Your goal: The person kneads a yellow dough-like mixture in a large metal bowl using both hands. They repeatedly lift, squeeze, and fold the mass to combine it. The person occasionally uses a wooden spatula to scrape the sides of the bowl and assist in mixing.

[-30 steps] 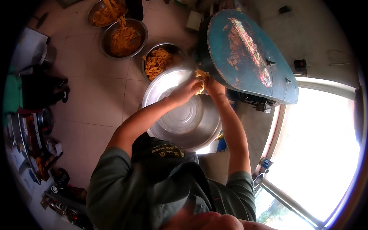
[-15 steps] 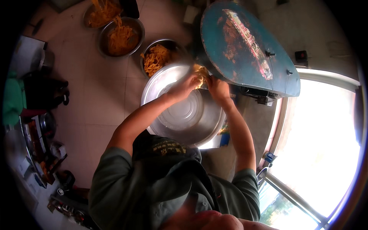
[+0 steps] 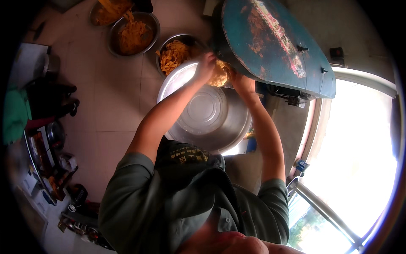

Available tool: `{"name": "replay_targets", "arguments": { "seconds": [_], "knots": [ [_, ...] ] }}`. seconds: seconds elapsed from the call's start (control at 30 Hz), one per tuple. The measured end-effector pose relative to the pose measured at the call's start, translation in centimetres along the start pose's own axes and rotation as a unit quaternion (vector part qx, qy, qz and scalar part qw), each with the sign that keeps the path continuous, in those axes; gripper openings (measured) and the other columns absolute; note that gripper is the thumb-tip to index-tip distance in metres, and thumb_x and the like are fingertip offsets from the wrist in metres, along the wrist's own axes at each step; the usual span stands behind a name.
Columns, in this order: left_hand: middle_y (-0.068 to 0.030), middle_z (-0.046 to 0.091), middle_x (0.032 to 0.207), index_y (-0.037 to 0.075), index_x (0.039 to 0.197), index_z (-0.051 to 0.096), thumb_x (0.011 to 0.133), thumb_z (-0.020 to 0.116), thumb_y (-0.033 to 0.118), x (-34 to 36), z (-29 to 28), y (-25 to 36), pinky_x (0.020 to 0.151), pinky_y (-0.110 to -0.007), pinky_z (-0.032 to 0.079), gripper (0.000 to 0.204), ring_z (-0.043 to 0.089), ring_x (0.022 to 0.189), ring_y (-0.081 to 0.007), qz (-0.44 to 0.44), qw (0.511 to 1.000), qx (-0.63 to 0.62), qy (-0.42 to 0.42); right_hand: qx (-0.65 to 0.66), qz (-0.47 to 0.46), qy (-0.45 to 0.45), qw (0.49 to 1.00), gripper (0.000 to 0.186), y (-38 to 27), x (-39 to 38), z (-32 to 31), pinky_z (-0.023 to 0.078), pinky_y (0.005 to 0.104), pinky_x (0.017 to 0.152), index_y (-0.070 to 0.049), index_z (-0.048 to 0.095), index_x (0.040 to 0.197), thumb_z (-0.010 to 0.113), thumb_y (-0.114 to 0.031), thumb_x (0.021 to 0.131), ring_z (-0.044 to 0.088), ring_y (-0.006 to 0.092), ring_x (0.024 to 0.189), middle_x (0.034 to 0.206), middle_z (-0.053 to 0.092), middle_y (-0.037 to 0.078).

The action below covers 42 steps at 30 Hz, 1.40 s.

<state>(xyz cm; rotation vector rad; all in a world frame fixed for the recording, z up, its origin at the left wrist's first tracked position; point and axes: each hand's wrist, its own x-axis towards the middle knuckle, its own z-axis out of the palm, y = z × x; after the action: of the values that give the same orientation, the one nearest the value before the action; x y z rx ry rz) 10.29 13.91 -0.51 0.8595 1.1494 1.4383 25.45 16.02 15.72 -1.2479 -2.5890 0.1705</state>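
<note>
Yellow dough (image 3: 219,73) lies at the near edge of a blue-green machine (image 3: 270,46), above the far rim of a large metal basin (image 3: 207,103). My left hand (image 3: 206,67) is at the dough's left side, with its fingers stretched away from me; its fingertips are dim and slightly smeared. At the dough's right end, my right hand (image 3: 243,84) has its fingers bent around the edge, partly hidden in the machine's shadow. Behind the basin stands a metal bowl (image 3: 159,63) with orange-yellow strips (image 3: 174,57) in it.
Two more bowls of similar strips, one metal bowl (image 3: 156,31) and one farther bowl (image 3: 94,19), stand on the tiled floor (image 3: 114,93) at the far left. Cluttered shelving (image 3: 44,156) lines the left side. A bright window (image 3: 351,161) is at the right.
My left hand has let go of the dough's near part and moved farther away and left along it. More of the dough now shows between my hands.
</note>
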Motion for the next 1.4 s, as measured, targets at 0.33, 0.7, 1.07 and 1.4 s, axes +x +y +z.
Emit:
{"name": "replay_targets", "arguments": {
  "seconds": [0.33,0.7,1.07,1.4],
  "knots": [
    [-0.0114,0.066,0.131,0.007,0.138,0.047,0.099,0.046,0.0,-0.3,-1.4,0.6,0.097,-0.031,0.05,0.04,0.061,0.117,-0.0189,-0.001,0.991,0.049,-0.125,-0.052,-0.004,0.048,0.997,0.031,-0.2,-0.3,-0.5,0.051,0.0467,0.083,-0.018,0.071,0.121,0.063,-0.018,0.092,0.066,0.0355,0.095,0.1,0.071,0.014],
    [-0.0213,0.062,0.126,0.001,0.125,0.06,0.096,0.064,0.01,-3.6,-0.9,9.6,0.099,-0.047,0.048,0.031,0.058,0.117,-0.0406,0.189,0.911,0.328,-0.164,0.02,0.043,0.072,0.996,0.021,0.2,-2.2,0.8,0.052,0.0427,0.082,-0.015,0.073,0.111,0.061,-0.022,0.095,0.068,0.0325,0.094,0.102,0.072,0.014],
    [-0.0178,0.063,0.129,0.006,0.129,0.06,0.098,0.06,0.01,-4.1,0.3,7.5,0.103,-0.044,0.049,0.032,0.059,0.122,-0.0367,0.225,0.891,0.355,-0.174,-0.05,-0.03,0.028,0.998,0.027,1.4,-0.5,0.9,0.05,0.0486,0.086,-0.012,0.071,0.117,0.06,-0.027,0.097,0.066,0.037,0.095,0.105,0.07,0.018],
    [-0.0143,0.064,0.129,0.003,0.127,0.062,0.1,0.06,0.011,-4.6,0.1,7.5,0.095,-0.041,0.054,0.029,0.064,0.115,-0.0336,0.212,0.911,0.309,-0.171,-0.06,0.002,0.003,0.998,0.024,2.6,-0.7,2.5,0.048,0.0488,0.092,-0.016,0.074,0.113,0.058,-0.02,0.095,0.066,0.0331,0.102,0.107,0.071,0.013]
  ]
}}
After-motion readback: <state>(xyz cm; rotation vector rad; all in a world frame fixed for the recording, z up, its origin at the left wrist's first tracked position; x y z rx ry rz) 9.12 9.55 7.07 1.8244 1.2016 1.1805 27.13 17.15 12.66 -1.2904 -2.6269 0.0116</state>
